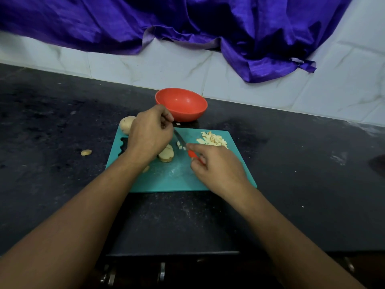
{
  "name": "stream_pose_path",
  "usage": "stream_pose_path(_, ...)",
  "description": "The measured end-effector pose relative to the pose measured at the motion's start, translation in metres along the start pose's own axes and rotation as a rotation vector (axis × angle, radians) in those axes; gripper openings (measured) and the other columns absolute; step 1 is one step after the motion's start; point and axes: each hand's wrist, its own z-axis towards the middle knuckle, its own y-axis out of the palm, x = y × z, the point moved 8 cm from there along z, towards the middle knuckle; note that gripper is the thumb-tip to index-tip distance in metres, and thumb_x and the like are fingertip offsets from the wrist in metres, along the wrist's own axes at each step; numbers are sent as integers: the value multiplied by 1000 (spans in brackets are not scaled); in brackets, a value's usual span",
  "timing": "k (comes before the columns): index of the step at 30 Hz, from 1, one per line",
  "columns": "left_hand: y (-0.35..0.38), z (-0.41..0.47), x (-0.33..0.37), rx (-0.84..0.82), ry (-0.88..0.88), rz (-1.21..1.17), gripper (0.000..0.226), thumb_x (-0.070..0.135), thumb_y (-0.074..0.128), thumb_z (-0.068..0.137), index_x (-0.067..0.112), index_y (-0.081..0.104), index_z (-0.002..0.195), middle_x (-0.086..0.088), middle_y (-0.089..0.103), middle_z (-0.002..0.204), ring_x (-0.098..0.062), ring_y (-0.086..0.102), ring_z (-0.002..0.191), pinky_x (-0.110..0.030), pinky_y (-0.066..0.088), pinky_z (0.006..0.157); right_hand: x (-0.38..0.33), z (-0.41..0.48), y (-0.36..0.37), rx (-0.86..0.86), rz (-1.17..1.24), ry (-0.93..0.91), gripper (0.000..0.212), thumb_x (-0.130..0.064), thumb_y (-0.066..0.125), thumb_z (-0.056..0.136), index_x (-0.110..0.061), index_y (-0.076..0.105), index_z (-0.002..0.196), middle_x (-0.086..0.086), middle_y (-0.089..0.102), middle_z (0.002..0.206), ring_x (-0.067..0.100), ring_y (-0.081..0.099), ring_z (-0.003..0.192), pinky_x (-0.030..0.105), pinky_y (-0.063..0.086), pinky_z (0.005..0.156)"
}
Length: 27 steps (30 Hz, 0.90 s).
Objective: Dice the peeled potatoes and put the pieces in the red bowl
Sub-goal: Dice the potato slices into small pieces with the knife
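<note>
A teal cutting board [177, 178] lies on the dark counter. My right hand [216, 165] grips the red handle of a small knife [180, 140], its blade pointing up-left across the board. My left hand [149, 133] hovers over the board's far left with fingers curled at the blade's tip; whether it pinches a piece I cannot tell. Potato slices [166, 155] lie stacked by my left wrist, and a couple of small cubes [179, 144] sit at the blade. A pile of diced potato [212, 139] lies at the board's far right. The red bowl [181, 104] stands just behind the board, looking empty.
A whole potato [126, 124] rests at the board's far left corner. A potato scrap [86, 152] lies on the black counter [62, 122] left of the board. A purple cloth [208, 24] hangs over the white tiled wall behind. Drawer handles show under the counter's front edge.
</note>
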Motion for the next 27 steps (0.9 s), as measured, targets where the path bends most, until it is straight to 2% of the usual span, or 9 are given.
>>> stream_pose_path(3,-5,0,-4,37,-32,1,16,8,62,86,22,66,92,13,65,80,-2,59,73,-18,41,63,-6,-2,9,-47,-37,-7,47,-35,51,98,-44,54,144,-13,55,80,15,59,85,30,38,65)
stream_pose_path(6,-2,0,-6,17,-32,34,16,9,63,86,22,67,94,14,66,81,0,56,70,-18,37,60,-4,-2,9,-71,-82,-19,47,-36,51,98,-46,53,144,-7,69,105,18,62,99,31,38,68)
stream_pose_path(8,0,1,-5,-2,-27,42,16,9,63,86,23,67,94,14,66,82,-1,56,69,-21,38,60,1,0,7,-72,-130,-22,48,-35,50,98,-47,52,144,-4,70,111,19,62,101,32,38,68)
stream_pose_path(12,1,1,-5,-28,-28,43,17,10,63,86,24,68,94,14,66,83,-2,57,71,-28,44,63,29,0,-5,-42,-191,73,47,-33,49,99,-46,53,144,-1,71,112,21,63,98,36,47,73)
stream_pose_path(15,4,1,-5,-47,-27,55,17,11,63,87,25,69,94,15,67,85,-2,57,70,-27,41,60,48,0,-13,-8,-201,109,45,-34,50,100,-44,55,143,-1,71,108,20,64,91,34,42,70)
stream_pose_path(18,2,2,-5,-63,-30,62,17,12,63,86,26,69,93,16,66,83,-3,57,69,-29,44,61,49,-4,-13,79,-158,74,41,-29,51,100,-39,60,138,-3,72,105,20,65,90,34,46,69)
stream_pose_path(22,-5,5,-6,-67,-35,72,16,15,64,86,28,71,91,15,67,81,-4,61,76,-29,47,65,48,-15,-13,249,-50,14,42,-24,55,99,-33,61,140,-6,72,113,21,67,92,40,55,73)
stream_pose_path(27,-7,7,-9,-71,-40,73,16,15,64,84,30,70,88,15,66,78,-2,60,75,-31,46,67,43,-15,-6,208,-80,-52,36,-23,57,97,-32,69,130,-9,67,97,17,64,83,34,52,65)
